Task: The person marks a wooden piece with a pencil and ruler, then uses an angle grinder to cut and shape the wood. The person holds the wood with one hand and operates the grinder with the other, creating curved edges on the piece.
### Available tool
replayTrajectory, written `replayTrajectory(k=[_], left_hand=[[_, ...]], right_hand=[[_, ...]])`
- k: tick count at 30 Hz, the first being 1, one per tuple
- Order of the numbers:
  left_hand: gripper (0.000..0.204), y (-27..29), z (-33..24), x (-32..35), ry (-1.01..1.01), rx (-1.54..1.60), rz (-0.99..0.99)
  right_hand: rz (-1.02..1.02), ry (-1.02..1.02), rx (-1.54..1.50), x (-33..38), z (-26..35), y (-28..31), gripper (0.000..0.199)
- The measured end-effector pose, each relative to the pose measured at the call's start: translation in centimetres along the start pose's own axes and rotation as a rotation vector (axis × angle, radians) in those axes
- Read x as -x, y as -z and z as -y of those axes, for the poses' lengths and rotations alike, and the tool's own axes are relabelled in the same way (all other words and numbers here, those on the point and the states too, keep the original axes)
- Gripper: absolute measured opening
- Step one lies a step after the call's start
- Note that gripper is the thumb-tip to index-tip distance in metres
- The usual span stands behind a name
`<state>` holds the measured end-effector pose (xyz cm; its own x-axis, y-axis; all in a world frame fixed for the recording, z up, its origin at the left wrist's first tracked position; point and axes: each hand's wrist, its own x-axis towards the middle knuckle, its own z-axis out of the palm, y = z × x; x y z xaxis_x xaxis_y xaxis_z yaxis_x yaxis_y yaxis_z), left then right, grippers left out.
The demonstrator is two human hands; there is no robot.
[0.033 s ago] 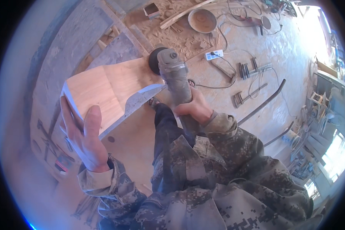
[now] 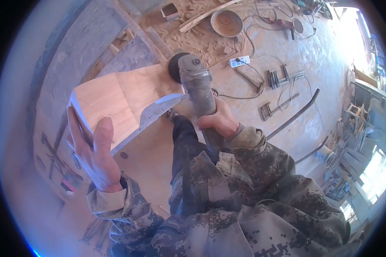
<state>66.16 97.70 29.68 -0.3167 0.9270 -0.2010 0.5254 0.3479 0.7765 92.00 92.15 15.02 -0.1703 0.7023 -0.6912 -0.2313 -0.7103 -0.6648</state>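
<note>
A curved, pale wooden piece [image 2: 103, 96] rests on the grey bench at left, its broad end toward me. My left hand [image 2: 94, 150] grips that near end, thumb on the upper face and fingers along the left edge. Wrapped round the dusty body of an angle grinder [image 2: 200, 92], my right hand [image 2: 221, 120] is closed. The grinder's dark round disc [image 2: 174, 67] is at the far end of the wood, where it seems to touch; the exact contact is hidden by the grinder's head.
Sawdust covers the floor beyond the bench [image 2: 68, 55]. A round pan [image 2: 226, 23], a white power strip [image 2: 239, 61] and loose cables lie ahead. Metal clamps [image 2: 283, 77] and a long bent bar [image 2: 296, 112] are on the floor at right. Another grinder [image 2: 283, 22] lies farther off.
The grinder and my right hand have shifted very slightly to the right. My left hand and the wooden piece have stayed in place.
</note>
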Motion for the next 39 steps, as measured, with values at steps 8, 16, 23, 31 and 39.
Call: replayTrajectory(k=[8, 16, 23, 31, 39], left_hand=[[0.103, 0.2, 0.5, -0.1, 0.007, 0.009, 0.003], [0.078, -0.6, 0.7, 0.2, -0.087, -0.083, -0.119], [0.079, -0.5, 0.2, 0.3, -0.067, -0.1, -0.108], [0.085, -0.4, 1.0, 0.3, -0.061, -0.066, -0.103], [0.101, -0.3, 0.5, 0.4, -0.017, -0.021, -0.065]], right_hand=[[0.007, 0.031, 0.064, -0.1, 0.8, -0.3, 0.054], [-0.039, 0.022, 0.05, -0.8, 0.0, 0.3, 0.049], [-0.008, 0.022, 0.053, -0.5, 0.7, -0.5, 0.043], [-0.035, 0.003, 0.038, -1.1, -0.2, 0.3, 0.055], [0.001, 0.034, 0.019, -0.8, 1.4, -1.0, 0.043]])
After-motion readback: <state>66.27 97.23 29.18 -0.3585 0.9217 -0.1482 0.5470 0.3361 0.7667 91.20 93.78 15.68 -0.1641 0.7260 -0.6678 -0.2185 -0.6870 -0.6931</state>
